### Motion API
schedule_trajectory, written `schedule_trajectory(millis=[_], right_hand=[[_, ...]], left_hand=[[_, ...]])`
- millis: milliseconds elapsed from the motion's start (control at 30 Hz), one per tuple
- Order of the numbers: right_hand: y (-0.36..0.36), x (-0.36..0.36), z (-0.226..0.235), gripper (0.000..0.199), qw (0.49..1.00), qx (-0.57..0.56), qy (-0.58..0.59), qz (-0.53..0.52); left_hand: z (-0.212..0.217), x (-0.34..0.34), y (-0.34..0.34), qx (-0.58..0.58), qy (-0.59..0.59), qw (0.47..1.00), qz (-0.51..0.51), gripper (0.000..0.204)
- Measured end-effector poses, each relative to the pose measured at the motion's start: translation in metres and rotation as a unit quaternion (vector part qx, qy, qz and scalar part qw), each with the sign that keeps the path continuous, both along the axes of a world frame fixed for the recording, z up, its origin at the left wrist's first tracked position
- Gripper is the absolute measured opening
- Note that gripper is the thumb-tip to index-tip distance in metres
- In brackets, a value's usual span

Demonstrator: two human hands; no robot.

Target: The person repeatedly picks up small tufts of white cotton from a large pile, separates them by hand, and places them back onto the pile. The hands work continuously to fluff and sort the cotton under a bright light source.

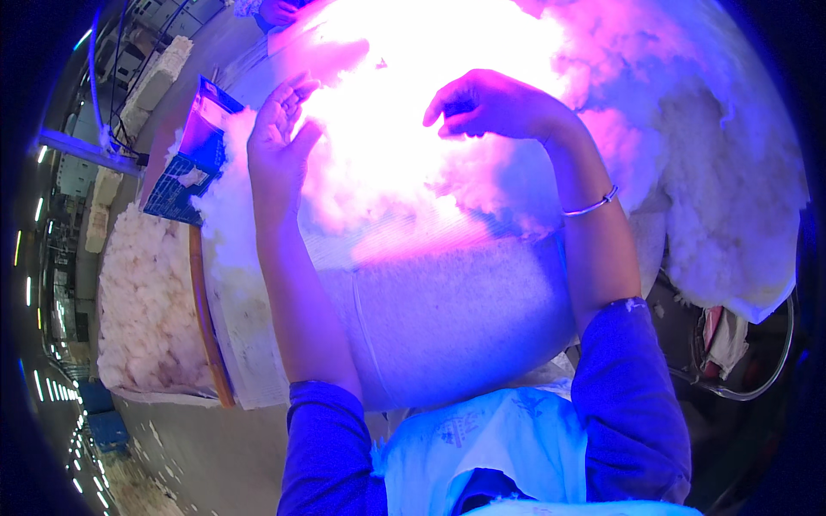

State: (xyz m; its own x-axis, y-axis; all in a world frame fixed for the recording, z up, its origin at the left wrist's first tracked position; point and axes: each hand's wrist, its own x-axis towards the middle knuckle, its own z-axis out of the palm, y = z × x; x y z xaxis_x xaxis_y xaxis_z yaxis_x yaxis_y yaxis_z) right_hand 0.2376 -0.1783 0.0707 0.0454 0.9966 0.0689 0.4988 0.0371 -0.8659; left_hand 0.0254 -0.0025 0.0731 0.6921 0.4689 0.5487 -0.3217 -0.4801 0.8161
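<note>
Loose fluffy white fibre, like raw cotton (508,185), lies heaped on the work surface under a glaring pink-violet light. My left hand (282,142) is raised at the left side of the glare, thumb apart from the slightly bent fingers, with nothing visible in it. On the other side, my right hand (499,105) hangs over the brightest part. Its fingers bend loosely downward with a gap between them, and I see nothing held. A thin bangle (592,205) circles my right wrist. Glare washes out the fibre between and beyond both hands.
A blue patterned box (185,176) stands left of my left hand. Below it, a sack of fibre (151,301) sits beside a wooden strip (206,318). A padded pale edge (456,318) runs before me. More fibre (723,206) piles at right. Another person's hand (277,12) shows at top left.
</note>
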Motion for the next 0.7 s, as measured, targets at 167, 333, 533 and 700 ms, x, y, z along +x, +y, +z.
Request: schedule_trajectory(millis=[167, 333, 533, 700], right_hand=[[0.011, -0.018, -0.018, 0.014, 0.98, 0.052, -0.189, 0.019], [0.028, -0.023, -0.035, 0.013, 0.967, 0.182, -0.175, -0.026], [0.021, -0.008, -0.026, 0.013, 0.948, 0.185, -0.216, -0.139], [0.018, -0.02, -0.011, 0.011, 0.974, 0.171, -0.073, -0.127]], left_hand=[[0.009, 0.0, -0.009, -0.018, 0.015, 0.999, -0.044, 0.051], [-0.014, 0.008, -0.013, 0.008, 0.191, 0.968, -0.162, 0.05], [-0.044, 0.013, 0.002, -0.035, 0.333, 0.941, -0.042, 0.028], [-0.049, 0.007, 0.013, -0.147, 0.169, 0.972, -0.071, 0.024]])
